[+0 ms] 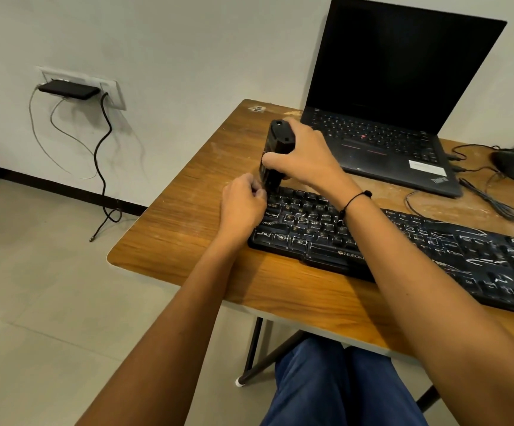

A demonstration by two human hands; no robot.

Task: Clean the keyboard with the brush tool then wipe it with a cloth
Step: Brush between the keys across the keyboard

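Black brush tool (275,149) gripped upright by right hand (305,155) over keyboard (403,241) top-left corner on wooden surface (188,226); left hand (242,204) pinching its lower end. Risk: slip, tool dropping onto keys; cloth unseen.

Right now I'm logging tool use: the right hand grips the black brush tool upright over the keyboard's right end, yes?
Not quite. In the head view the right hand grips the black brush tool upright over the keyboard's left end, not its right end.
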